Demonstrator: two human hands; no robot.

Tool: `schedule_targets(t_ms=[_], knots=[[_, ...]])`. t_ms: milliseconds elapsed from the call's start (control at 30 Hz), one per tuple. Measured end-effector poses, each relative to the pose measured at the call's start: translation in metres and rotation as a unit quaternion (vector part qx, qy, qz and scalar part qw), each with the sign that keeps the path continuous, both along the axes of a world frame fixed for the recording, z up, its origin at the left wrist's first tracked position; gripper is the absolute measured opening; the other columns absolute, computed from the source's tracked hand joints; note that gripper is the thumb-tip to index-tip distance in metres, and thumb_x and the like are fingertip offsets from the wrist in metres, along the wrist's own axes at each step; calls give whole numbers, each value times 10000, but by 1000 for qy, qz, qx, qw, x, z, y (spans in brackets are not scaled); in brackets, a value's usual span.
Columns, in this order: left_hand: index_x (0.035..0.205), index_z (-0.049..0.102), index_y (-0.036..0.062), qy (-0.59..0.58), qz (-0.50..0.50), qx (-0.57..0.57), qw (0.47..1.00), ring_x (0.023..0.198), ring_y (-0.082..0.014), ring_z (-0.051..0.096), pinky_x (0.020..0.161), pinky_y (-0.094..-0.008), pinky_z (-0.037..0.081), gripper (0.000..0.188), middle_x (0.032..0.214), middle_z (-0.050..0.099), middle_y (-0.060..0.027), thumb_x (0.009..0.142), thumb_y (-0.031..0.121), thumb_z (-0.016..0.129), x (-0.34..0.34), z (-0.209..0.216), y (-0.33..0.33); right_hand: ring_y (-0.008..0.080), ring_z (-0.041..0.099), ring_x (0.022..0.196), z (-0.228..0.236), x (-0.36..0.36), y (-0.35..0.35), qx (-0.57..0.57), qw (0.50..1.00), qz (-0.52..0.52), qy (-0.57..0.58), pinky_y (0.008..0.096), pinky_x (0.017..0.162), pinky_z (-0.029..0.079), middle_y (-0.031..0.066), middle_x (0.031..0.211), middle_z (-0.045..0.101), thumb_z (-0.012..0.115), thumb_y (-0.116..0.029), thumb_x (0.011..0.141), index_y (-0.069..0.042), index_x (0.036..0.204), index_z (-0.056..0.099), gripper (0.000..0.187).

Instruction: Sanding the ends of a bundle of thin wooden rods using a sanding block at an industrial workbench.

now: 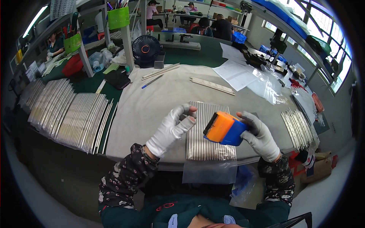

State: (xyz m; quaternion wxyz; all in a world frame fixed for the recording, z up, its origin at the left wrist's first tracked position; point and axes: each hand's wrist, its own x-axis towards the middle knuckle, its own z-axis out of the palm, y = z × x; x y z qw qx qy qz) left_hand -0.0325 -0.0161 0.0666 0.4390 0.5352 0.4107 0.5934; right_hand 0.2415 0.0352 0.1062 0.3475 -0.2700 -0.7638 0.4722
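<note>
My right hand [261, 136], in a white glove with bare fingertips, is closed round the blue end of an orange and blue tape dispenser [225, 129]. Its black toothed edge points left, toward my other hand. Across a small gap, my left hand [173, 128], gloved the same way, is raised with thumb and forefinger apart and nothing visible between them. Beneath both hands lies a flat row of slim silvery rods [207, 151] in a clear plastic bag [209, 173], whose loose end hangs over the table's front edge.
Bagged rods [81, 119] are stacked at the left, and more rods [296, 129] lie at the right. Behind are loose rods [212, 86], a blue pen [152, 81], paper sheets [237, 74] and a black fan [146, 50]. Other people work in the background.
</note>
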Motion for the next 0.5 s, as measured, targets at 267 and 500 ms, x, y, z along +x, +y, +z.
schedule_targets(t_ms=[267, 500], knots=[[901, 606, 45, -63, -69, -61, 994, 699, -64, 544, 653, -200, 451, 101, 760, 583, 21, 920, 143, 604, 38, 19, -8, 246, 559, 1043, 0, 1, -41, 105, 994, -30, -13, 313, 909, 440, 187, 1157, 549, 667, -90, 759, -22, 1343, 424, 636], [877, 615, 37, 47, 110, 5, 993, 592, -55, 519, 523, -213, 429, 125, 716, 575, 13, 912, 157, 610, -5, 14, 11, 314, 554, 688, 15, -8, -48, 438, 866, -70, -232, 402, 616, 479, 147, 810, 496, 778, -165, 571, -211, 1309, 507, 787]])
